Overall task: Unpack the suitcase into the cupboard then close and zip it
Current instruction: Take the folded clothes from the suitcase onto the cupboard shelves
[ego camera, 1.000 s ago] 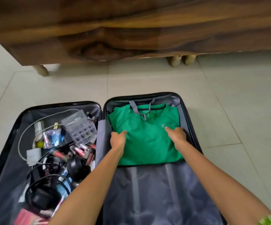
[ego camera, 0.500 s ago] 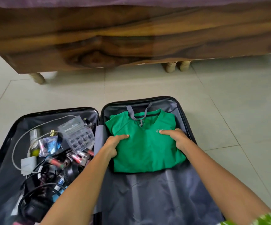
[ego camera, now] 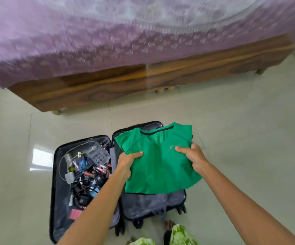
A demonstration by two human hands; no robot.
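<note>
— Lifted since a moment ago, the folded green T-shirt (ego camera: 160,165) now hangs above the right half of the open black hard-shell suitcase (ego camera: 58,191) on the pale tiled floor (ego camera: 249,129).

— How is it gripped?

— From my feed, my left hand (ego camera: 125,161) pinches its left edge, thumb on top; my right hand (ego camera: 193,157) pinches the right edge. Cables and toiletries (ego camera: 88,174) fill the left half, before the purple-covered wooden bed (ego camera: 143,78).
</note>
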